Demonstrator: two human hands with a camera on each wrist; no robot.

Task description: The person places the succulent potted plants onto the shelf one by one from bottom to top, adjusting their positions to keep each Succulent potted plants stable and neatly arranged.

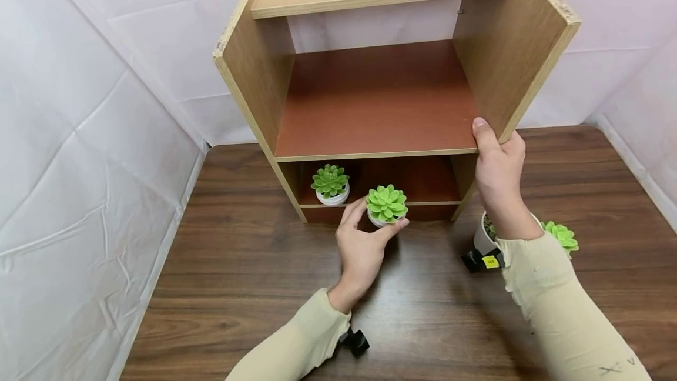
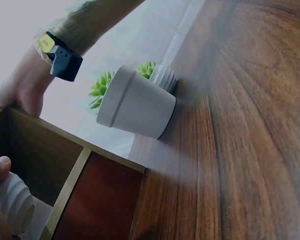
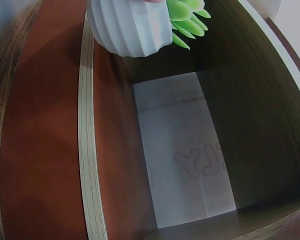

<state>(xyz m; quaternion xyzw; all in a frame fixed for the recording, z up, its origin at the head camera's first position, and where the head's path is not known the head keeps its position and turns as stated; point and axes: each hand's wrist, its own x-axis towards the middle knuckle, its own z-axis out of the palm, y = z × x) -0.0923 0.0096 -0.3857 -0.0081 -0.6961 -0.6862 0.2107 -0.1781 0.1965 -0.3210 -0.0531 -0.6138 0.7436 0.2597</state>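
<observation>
My left hand pinches a small white ribbed pot with a green artificial succulent between thumb and fingers, at the front edge of the lower compartment. In the right wrist view that ribbed pot appears raised off the shelf board. Just left of it, another potted succulent stands inside the same compartment. My right hand grips the right side panel of the wooden shelf unit, its thumb lying at the middle board's front corner. Its other fingers go behind the panel, partly hidden.
Right of the unit, partly behind my right forearm, stand a larger plain white pot and another small succulent. The unit stands toward the back of a brown wood-grain table. White sheeting hangs at the back and sides.
</observation>
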